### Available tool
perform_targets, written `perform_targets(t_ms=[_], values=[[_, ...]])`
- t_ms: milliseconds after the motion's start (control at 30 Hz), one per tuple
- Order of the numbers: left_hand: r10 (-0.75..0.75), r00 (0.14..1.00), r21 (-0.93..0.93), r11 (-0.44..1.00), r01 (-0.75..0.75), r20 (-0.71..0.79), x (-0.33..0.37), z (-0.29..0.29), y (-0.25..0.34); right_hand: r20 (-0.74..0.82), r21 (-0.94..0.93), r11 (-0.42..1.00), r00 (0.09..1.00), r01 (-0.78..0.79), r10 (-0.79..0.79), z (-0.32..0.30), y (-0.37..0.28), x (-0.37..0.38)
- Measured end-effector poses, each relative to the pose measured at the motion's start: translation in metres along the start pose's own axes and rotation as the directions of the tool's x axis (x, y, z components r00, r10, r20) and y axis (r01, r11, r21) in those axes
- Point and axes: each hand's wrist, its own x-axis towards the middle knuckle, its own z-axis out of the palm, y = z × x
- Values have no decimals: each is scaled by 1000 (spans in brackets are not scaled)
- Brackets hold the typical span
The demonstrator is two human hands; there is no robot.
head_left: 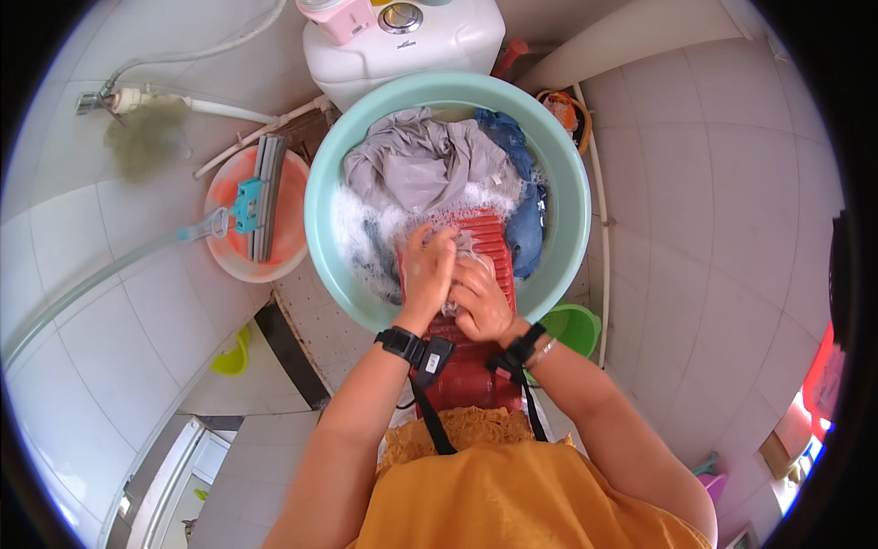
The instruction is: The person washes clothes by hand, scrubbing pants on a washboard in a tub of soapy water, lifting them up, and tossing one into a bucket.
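My left hand (427, 277) and my right hand (481, 297) meet over a red ribbed washboard (491, 240). Both press a pale, soapy bundle (466, 245) between them; it looks like a small wet cloth, mostly covered by my fingers. The left fingers lie together against it, while the right ones curl round it. The washboard leans into a large light-green basin (327, 261). Beyond my hands, a soaked grey garment (425, 163) and a blue denim garment (525, 215) lie in sudsy water (352, 224).
At the far side stands a white appliance (352, 69) bearing a pink container (340, 20). A squeeze mop (265, 197) rests across an orange-and-white bucket (294, 247) to the left. A green basin (574, 328) sits at the right; tiled walls (695, 210) flank me.
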Motion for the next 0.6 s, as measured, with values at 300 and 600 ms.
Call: perform_targets(t_ms=[300,600], values=[[138,972,167,980,-106,-189,-58,28,3,-398,1,901,826,-435,399,41,-17,-33],[81,994,209,976,-66,-66,-31,38,-20,-262,-97,894,878,-437,401,36,33,-16]])
